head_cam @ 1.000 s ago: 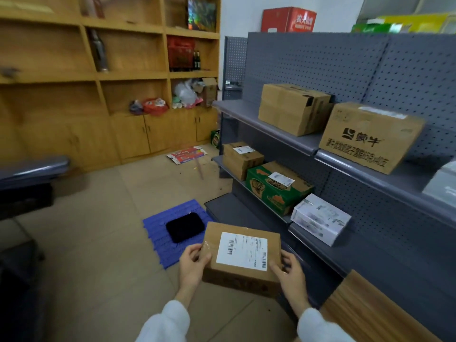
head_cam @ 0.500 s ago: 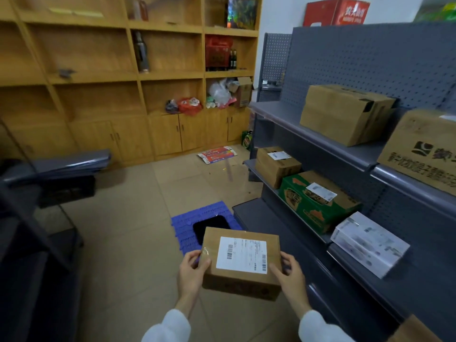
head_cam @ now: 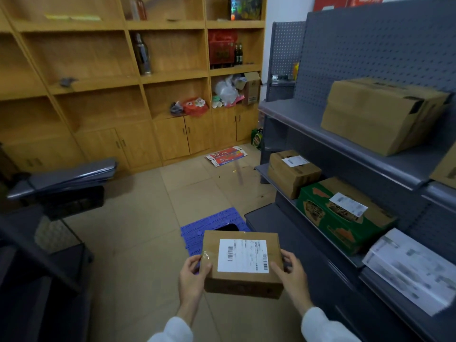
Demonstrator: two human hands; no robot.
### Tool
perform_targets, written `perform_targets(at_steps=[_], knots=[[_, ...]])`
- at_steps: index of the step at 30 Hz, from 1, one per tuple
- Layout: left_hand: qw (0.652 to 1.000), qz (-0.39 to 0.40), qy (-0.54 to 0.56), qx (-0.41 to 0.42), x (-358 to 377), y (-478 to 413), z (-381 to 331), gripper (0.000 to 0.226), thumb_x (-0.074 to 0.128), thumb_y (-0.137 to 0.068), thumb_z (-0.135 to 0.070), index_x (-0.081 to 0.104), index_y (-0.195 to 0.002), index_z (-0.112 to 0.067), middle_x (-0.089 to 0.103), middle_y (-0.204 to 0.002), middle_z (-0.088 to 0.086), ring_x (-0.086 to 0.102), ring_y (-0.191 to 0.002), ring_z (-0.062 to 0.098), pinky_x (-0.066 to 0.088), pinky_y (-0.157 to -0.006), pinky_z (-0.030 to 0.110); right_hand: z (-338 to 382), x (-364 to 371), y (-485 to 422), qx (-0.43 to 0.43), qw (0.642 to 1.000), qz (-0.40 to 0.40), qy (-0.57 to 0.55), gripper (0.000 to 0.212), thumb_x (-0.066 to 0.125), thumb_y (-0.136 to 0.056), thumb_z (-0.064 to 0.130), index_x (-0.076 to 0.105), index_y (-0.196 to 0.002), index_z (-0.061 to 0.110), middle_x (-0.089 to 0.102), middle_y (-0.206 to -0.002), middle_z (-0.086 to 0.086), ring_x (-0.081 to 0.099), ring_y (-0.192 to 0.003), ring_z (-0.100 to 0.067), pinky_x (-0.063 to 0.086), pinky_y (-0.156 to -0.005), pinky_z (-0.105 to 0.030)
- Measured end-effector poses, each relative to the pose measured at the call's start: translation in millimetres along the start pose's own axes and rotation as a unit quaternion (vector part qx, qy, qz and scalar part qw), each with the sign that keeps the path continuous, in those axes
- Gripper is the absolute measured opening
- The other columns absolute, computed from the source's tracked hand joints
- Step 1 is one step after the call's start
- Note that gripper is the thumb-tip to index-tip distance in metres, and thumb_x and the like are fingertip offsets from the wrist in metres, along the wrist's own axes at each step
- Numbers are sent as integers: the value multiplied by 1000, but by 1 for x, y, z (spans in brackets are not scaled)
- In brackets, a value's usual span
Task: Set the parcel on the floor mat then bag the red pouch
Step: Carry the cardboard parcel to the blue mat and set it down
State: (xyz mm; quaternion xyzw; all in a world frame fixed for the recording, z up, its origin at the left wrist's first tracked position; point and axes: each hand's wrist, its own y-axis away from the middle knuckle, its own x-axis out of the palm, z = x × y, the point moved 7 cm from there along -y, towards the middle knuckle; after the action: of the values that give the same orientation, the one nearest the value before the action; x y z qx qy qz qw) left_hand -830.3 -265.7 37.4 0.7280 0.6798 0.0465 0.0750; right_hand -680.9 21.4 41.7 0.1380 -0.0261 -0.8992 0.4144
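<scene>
A brown cardboard parcel (head_cam: 243,264) with a white shipping label is held level in front of me. My left hand (head_cam: 192,280) grips its left side and my right hand (head_cam: 291,275) grips its right side. Just beyond the parcel, a blue ribbed floor mat (head_cam: 212,224) lies on the tiled floor with a black object (head_cam: 227,227) on it, both partly hidden by the parcel. A red pouch-like bundle (head_cam: 193,107) sits on the wooden cabinet shelf at the back.
Grey metal shelving (head_cam: 308,124) on the right holds several cartons, among them a green box (head_cam: 345,215). A dark cart (head_cam: 61,183) stands on the left. Wooden cabinets (head_cam: 138,144) line the back wall, with a flattened carton (head_cam: 225,155) on the floor.
The view has swung left and forward, so the shelving slid right and more of the cabinets shows. The parcel now covers most of the blue mat. Both hands keep their grip.
</scene>
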Motion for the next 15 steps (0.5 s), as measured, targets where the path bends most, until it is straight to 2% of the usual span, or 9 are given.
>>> perform_targets(at_steps=[6, 9, 15], knots=[[1000, -10, 4, 2, 13, -44, -16, 26, 79, -80, -6, 66, -98, -19, 73, -102, 3, 69, -97, 17, 53, -81, 29, 11, 20, -50, -7, 1000, 6, -7, 47, 78, -85, 22, 58, -126, 30, 65, -119, 2, 65, -106, -13, 60, -86, -40], [1000, -6, 1, 8, 17, -60, -22, 25, 79, -80, -9, 66, -98, -21, 73, -103, 1, 68, -100, 16, 53, -83, 30, 14, 28, -68, -9, 1000, 10, -9, 46, 78, -85, 22, 57, -125, 31, 66, -118, 2, 65, -107, -14, 60, -86, -41], [1000, -17, 2, 0, 15, -96, -23, 28, 79, -80, -7, 66, -101, -18, 73, -105, 1, 67, -104, 17, 53, -84, 29, 21, 50, -99, -4, 1000, 17, 1, 48, 78, -85, 25, 57, -128, 29, 64, -119, 3, 64, -106, -13, 59, -77, -31]])
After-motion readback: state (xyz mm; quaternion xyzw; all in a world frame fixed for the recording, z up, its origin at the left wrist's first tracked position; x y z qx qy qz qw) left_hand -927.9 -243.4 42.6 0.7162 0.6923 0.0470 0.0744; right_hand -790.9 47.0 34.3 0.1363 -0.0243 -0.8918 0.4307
